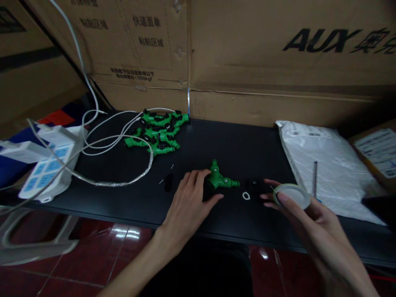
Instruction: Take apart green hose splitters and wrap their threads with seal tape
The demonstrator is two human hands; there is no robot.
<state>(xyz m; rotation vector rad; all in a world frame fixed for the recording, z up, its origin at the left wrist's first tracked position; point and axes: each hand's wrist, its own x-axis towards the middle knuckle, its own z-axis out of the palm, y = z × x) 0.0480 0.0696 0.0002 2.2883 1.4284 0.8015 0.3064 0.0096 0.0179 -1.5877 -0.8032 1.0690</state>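
A green Y-shaped hose splitter (218, 180) with two screw heads lies on the black table. My left hand (189, 199) is at its left side, thumb and fingers apart around its near end; the index fingertip is at its edge. My right hand (309, 214) grips a small round container (293, 195) with a pale inside, thumb over its rim. A thin pale pin (272, 188) shows by its fingers. Between the hands lie a white ring (246, 196) and a dark part (254, 184), hard to make out.
Several green splitters (161, 134) are heaped at the back left, beside white cables (119, 136) and a power strip (52, 165). Two small pins (161, 181) and a black piece (168, 182) lie left. A plastic-wrapped package (321, 165) is right; cardboard boxes (235, 62) stand behind.
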